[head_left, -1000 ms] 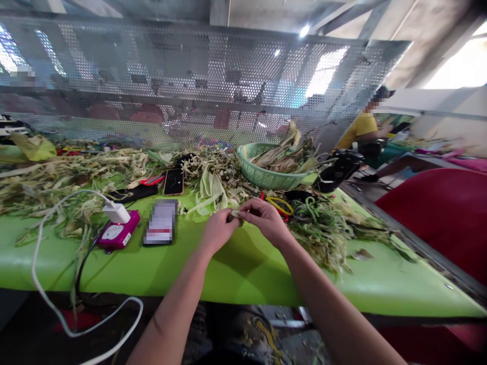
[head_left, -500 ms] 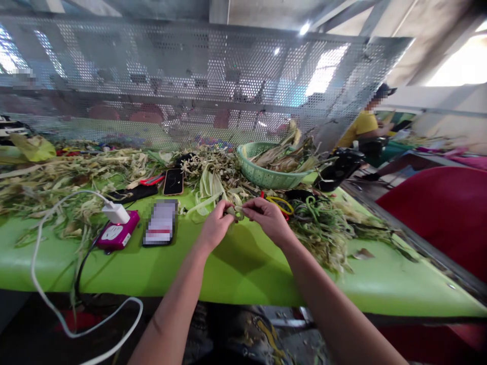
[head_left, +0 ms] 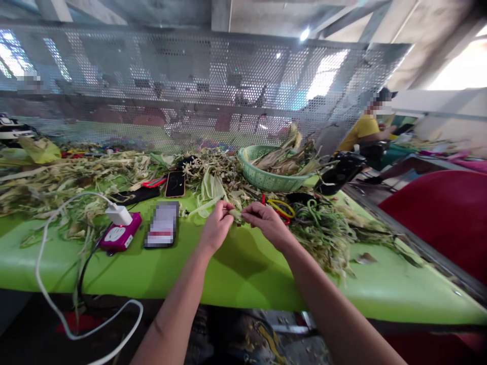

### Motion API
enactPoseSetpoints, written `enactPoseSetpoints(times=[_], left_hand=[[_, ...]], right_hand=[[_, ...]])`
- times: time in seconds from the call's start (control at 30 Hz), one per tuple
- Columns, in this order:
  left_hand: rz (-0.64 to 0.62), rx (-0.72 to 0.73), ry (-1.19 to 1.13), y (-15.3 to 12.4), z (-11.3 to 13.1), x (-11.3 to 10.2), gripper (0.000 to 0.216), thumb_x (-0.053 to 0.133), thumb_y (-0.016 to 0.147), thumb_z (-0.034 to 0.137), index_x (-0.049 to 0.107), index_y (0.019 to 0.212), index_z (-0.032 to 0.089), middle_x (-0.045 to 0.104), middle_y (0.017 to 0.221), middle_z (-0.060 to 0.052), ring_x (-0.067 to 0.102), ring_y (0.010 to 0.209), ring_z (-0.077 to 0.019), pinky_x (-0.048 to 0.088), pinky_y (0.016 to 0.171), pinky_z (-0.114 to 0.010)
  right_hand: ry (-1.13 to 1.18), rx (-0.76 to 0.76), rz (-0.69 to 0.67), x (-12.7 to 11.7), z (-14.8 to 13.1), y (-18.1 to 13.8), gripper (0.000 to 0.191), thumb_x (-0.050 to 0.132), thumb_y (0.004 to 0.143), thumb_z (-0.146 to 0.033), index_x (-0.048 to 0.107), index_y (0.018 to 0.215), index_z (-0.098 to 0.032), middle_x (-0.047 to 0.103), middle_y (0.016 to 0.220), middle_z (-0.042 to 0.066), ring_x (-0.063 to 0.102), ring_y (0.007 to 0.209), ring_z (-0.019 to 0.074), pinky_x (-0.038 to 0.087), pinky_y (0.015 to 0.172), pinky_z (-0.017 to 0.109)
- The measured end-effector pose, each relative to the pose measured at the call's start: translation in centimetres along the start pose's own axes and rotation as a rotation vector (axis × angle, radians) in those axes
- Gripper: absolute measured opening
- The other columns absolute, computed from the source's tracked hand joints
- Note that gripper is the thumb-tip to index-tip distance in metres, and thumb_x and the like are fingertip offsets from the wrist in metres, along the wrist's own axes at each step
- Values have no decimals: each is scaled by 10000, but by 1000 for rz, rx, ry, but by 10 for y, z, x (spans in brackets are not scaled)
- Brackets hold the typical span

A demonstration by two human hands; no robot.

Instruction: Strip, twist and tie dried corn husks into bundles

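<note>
My left hand [head_left: 215, 227] and my right hand [head_left: 266, 221] meet above the green table [head_left: 243, 276], fingertips pinched together on a small pale strip of corn husk [head_left: 236, 215]. Both hands are closed on it. Just behind them lies a heap of loose corn husks [head_left: 215, 180]. More husk strips and green cords [head_left: 323, 225] spread out to the right of my right hand.
A green basket [head_left: 266, 175] of husks stands behind the hands. Left of them lie a phone [head_left: 163, 230], a pink power strip [head_left: 119, 235] with white charger and cable, and another phone [head_left: 175, 184]. A perforated metal screen [head_left: 190, 86] backs the table. A person in yellow [head_left: 361, 133] sits far right.
The hands stay together on the husk piece with only small finger shifts. The view has dipped slightly.
</note>
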State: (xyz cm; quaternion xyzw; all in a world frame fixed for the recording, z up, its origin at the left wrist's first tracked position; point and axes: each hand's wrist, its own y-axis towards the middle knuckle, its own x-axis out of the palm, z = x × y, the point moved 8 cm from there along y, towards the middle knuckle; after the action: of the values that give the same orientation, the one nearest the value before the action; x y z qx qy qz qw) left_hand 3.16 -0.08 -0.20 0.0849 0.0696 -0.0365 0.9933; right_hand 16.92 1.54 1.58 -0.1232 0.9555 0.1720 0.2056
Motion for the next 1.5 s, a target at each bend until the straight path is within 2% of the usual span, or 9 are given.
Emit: enactPoseSetpoints(times=[0.27,0.47,0.77,0.87,0.97,1.07,1.17,1.33,1.5], left_hand=[[-31,48,-3,1,5,5,123,481,829,251,532,928,199,617,893,-28,575,843,-176,440,769,-293],[-60,67,15,0,5,10,142,474,851,267,541,953,193,631,955,-45,576,883,-184,429,794,-302],[-91,12,-55,1,-1,15,206,532,837,376,570,904,185,630,880,-30,559,806,-164,410,736,-279],[-23,-13,-90,5,-5,8,185,575,804,351,588,882,183,620,827,-13,539,749,-146,394,696,-259],[84,-40,-155,6,-8,-3,201,609,775,343,609,891,179,610,788,-5,517,702,-132,384,665,-244],[122,-40,-226,6,-9,-6,212,628,754,329,637,901,177,618,773,-8,521,697,-133,395,664,-240],[111,-6,-293,7,-8,-3,181,651,721,267,643,877,177,639,811,-16,548,745,-139,417,703,-243],[134,49,-234,8,-1,-4,142,674,682,217,608,803,184,623,781,3,546,726,-131,424,686,-233],[168,61,-100,5,5,-8,122,667,697,247,598,779,190,616,749,4,545,695,-134,419,647,-233]], right_hand=[[-125,-116,91,-4,-10,-1,132,590,826,-287,647,780,-177,579,742,19,526,680,149,422,602,258],[-32,-102,122,-2,-6,-3,106,627,793,-252,594,878,-198,594,705,-6,549,640,148,434,593,251],[-287,-265,151,-3,-37,-10,126,551,812,-139,622,882,-216,646,849,30,586,756,175,449,701,277],[-198,-229,241,-13,-33,-9,165,592,816,-212,605,980,-221,639,920,40,568,728,166,454,694,282],[32,-90,309,-21,-17,-7,314,660,780,-344,561,1044,-205,616,983,64,558,733,168,461,672,290],[283,63,171,-6,-6,-3,394,704,737,-427,576,1019,-183,625,940,67,575,808,192,464,699,294],[418,158,42,15,-4,-4,437,746,698,-435,603,1019,-176,646,864,42,583,802,190,451,694,282],[463,151,73,19,-1,-4,431,778,669,-415,621,1006,-196,658,833,16,571,736,168,431,670,270],[453,119,155,8,4,-4,336,777,657,-437,648,855,-197,660,819,24,580,769,196,435,698,291]])
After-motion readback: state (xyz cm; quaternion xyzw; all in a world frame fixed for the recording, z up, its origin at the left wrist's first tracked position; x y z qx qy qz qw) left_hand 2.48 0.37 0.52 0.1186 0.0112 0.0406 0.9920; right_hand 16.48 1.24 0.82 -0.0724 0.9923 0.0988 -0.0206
